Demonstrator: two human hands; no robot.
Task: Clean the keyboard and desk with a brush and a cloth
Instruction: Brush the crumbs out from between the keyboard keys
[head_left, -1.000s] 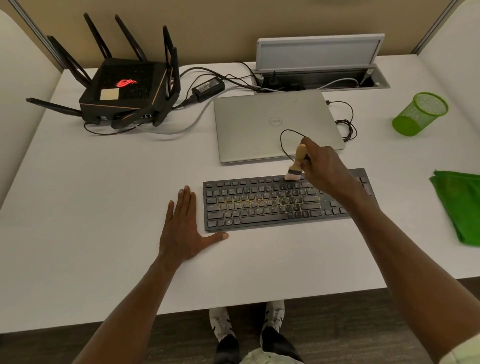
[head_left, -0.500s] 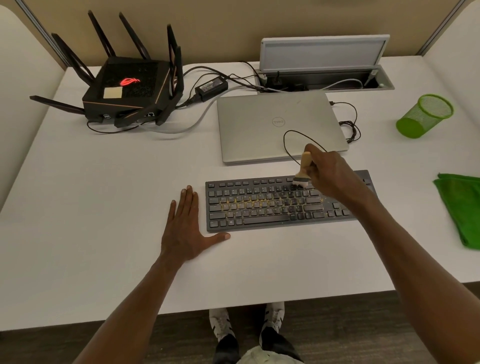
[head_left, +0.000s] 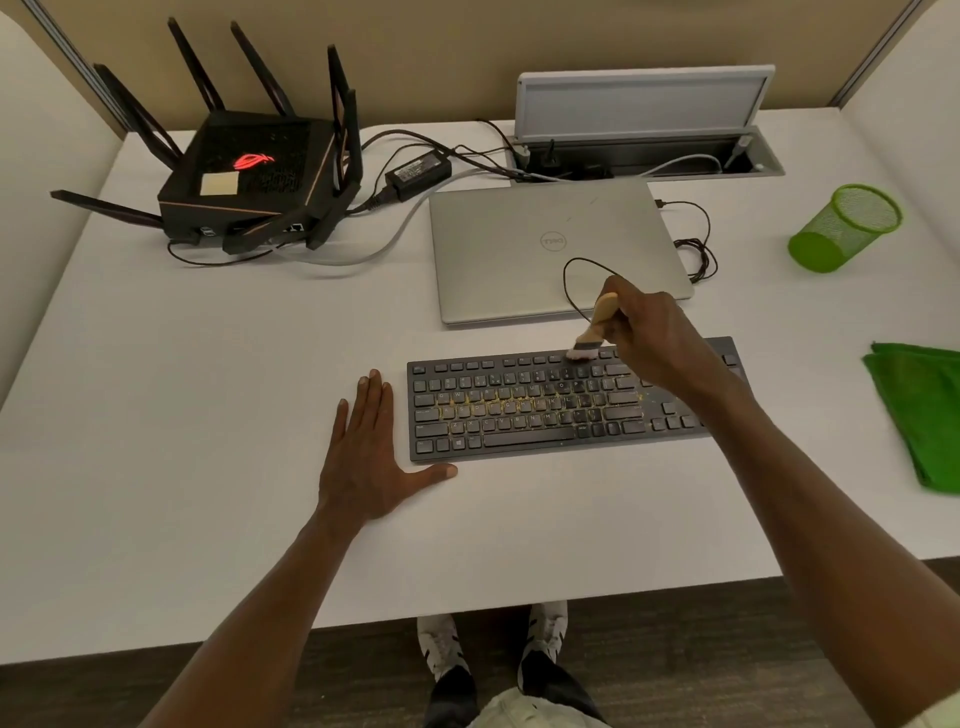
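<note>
White desk (head_left: 156, 415) fills most of my feed, so going from the left: a black router (head_left: 249, 182) with a red glowing logo, a pale sticky note on its lid and a bunch of antennas poking up sits at the far left corner, cables trailing off to a black power brick (head_left: 418, 170) just beside it. Closer to me, the left hand (head_left: 370, 452) lies flat on the desk, fingers straight and together, thumb spread out along the near left corner of the keyboard (head_left: 519, 410). That keyboard is dark grey, sits mid-desk, and has yellowish crumbs scattered between its middle rows. Behind it is a closed silver laptop (head_left: 519, 249), and behind that an open cable hatch (head_left: 644, 130) with plugs inside. The right hand (head_left: 654, 332) is wrapped around the wooden handle of a small brush (head_left: 592, 330), whose pale bristles touch the top key row right of centre; a thin black loop hangs off the handle end over the laptop. Further right, a green mesh cup (head_left: 844, 228) lies tipped on its side, and the folded green cloth (head_left: 924, 410) rests at the right edge, well apart from the keyboard.
</note>
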